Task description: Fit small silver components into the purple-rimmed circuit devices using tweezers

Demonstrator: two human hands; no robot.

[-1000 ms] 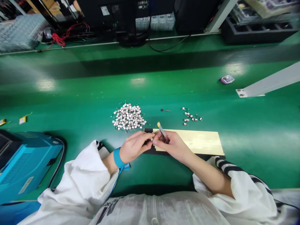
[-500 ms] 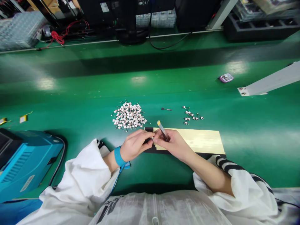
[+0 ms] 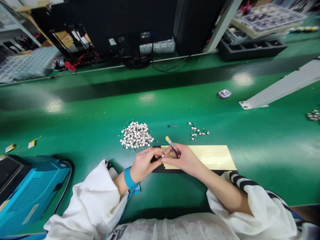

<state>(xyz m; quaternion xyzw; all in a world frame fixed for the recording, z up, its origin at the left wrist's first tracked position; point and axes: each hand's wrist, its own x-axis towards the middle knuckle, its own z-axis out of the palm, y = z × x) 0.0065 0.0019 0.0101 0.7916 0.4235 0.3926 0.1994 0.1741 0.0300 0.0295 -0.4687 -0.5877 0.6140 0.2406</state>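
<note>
Green tabletop (image 3: 95, 130), hands (image 3: 144, 164) (image 3: 187, 161) close together

Two hands (image 3: 145, 163), one wristband (image 3: 129, 177)

We list: one left hand (image 3: 143, 163), back upward, fingers (image 3: 152, 153) bent into a pinch; one left wrist (image 3: 120, 185), angled inward; one right hand (image 3: 186, 160), closed in a pinch grip, thumb (image 3: 171, 161) extended toward our left; one right forearm (image 3: 222, 190), bare, slanting inward to our midline.

one head-worn view looks forward and down over the green worktop (image 3: 105, 110).
</note>
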